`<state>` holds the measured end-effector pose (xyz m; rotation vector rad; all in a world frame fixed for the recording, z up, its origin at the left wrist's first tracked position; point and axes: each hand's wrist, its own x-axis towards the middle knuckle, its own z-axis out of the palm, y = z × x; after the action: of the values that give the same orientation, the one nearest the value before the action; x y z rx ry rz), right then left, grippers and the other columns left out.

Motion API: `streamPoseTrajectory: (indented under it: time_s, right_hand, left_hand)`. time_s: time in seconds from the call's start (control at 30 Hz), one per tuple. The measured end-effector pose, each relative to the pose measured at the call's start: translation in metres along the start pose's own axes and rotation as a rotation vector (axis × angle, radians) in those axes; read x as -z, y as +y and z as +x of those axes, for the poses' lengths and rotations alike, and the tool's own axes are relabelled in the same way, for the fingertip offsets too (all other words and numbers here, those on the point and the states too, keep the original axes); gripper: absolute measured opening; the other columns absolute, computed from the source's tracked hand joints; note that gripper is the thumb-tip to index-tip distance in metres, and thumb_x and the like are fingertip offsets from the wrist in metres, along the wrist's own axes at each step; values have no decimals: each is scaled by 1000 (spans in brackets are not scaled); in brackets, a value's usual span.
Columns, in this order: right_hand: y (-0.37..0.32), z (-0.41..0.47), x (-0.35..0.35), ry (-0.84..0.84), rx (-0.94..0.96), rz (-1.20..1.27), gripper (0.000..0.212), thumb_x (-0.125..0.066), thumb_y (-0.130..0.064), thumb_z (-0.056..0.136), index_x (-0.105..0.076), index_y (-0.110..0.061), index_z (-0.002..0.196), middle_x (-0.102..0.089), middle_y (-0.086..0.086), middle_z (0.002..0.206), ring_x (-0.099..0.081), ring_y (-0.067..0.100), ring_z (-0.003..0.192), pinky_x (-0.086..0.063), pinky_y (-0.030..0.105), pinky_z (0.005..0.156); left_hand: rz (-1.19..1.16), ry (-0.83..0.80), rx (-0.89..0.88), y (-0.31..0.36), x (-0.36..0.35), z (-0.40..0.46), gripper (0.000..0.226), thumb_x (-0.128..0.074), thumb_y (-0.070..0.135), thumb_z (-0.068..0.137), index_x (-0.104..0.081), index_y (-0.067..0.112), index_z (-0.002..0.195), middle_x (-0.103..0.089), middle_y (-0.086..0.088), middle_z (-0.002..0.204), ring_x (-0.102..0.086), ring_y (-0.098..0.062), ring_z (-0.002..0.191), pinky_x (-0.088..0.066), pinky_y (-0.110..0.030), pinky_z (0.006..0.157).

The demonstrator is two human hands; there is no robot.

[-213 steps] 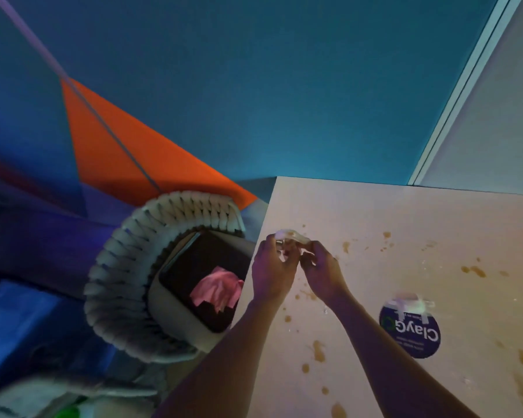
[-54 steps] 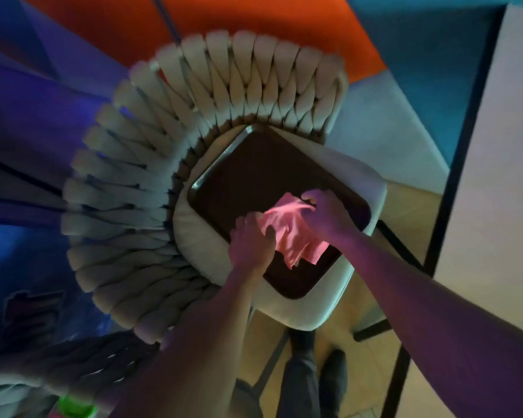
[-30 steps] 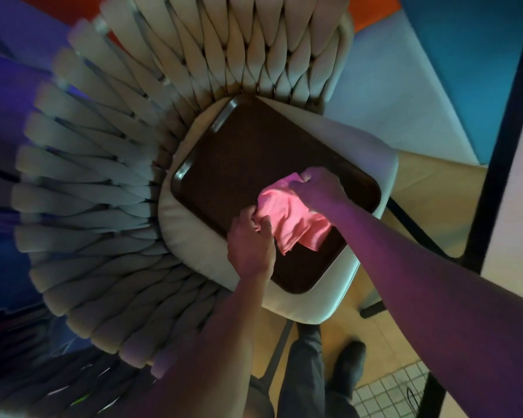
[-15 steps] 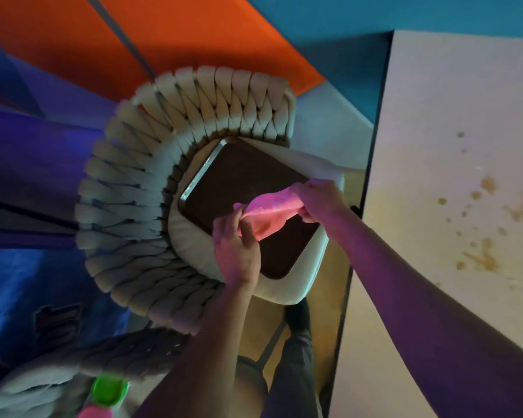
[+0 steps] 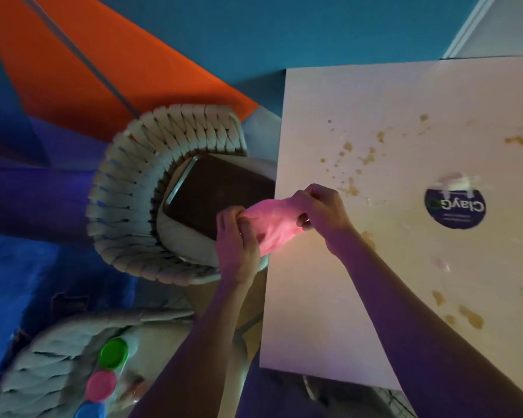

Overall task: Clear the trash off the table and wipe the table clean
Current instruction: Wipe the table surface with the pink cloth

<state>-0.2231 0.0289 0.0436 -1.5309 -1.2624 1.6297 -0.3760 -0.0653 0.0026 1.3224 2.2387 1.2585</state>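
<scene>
At the table's (image 5: 329,312) left edge, both hands, left (image 5: 236,245) and right (image 5: 320,209), pinch the cloth (image 5: 272,224), which looks soft, light and best gripped by its bunched ends.

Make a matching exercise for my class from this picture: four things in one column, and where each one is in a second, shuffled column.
Things
1. pink cloth
2. dark rectangular tray
3. round dark-blue sticker
4. brown spill spots

Places
A. stuck flat on the white table top, right of the hands
B. on the woven chair's seat
C. scattered across the table
D. held between the left hand and the right hand

Pairs: 1-D, 2-B, 3-A, 4-C
</scene>
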Motion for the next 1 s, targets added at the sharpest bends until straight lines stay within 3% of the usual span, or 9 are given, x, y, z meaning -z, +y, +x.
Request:
streamPoseTrajectory:
  time_s: [0.2,0.3,0.5,0.67,0.8,0.9,1.0]
  right_hand:
    - [31,-61,73,141,-41,32,26,-68,-33,80,-60,-12,67,-56,3,55,-49,20,56,-38,34,56]
    - [49,-86,105,232,-38,-11,31,-69,-38,82,-63,-11,70,-58,-5,59,-50,14,58,-38,30,56]
    - [86,-118,153,434,-72,-112,30,-69,-38,84,-65,-12,72,-63,-1,64,-56,17,63,-44,33,60]
    - [110,-112,190,605,-119,-140,25,-69,-40,85,-68,-16,77,-69,1,71,-65,24,72,-53,39,67]
    - [121,-94,218,683,-133,-192,25,-67,-40,87,-69,-15,83,-66,-3,70,-65,25,74,-44,30,61]
    - [132,-78,233,764,-148,-288,24,-64,-40,88,-67,-18,97,-69,3,91,-63,30,92,-44,34,73]
    - [138,-71,228,854,-86,-484,35,-61,-34,90,-59,-20,122,-56,9,124,-49,33,117,-39,42,95]
  left_hand:
    - [-24,-118,-42,50,-22,-57,23,-47,7,91,-63,1,106,-61,-12,106,-51,-5,89,-36,-6,82]
    - [-37,-180,-58,68,-38,-83,22,-49,6,92,-66,3,106,-64,-10,106,-58,-11,91,-35,-1,82]
    - [-35,-387,-83,94,-68,-120,22,-51,15,98,-65,19,115,-59,2,116,-61,-10,96,-52,-26,89]
    - [-16,-517,-145,106,-110,-124,24,-54,19,98,-66,25,118,-58,4,121,-65,-18,103,-53,-29,93]
    - [-1,-578,-198,114,-149,-116,23,-55,22,96,-65,29,116,-56,5,122,-66,-23,100,-55,-37,86]
    - [104,-613,-277,116,-177,-111,23,-57,27,95,-62,32,118,-54,5,124,-64,-26,99,-56,-41,77]
    - [244,-584,-382,106,-194,-104,31,-58,27,94,-63,27,124,-57,-1,126,-57,-30,107,-54,-43,83]
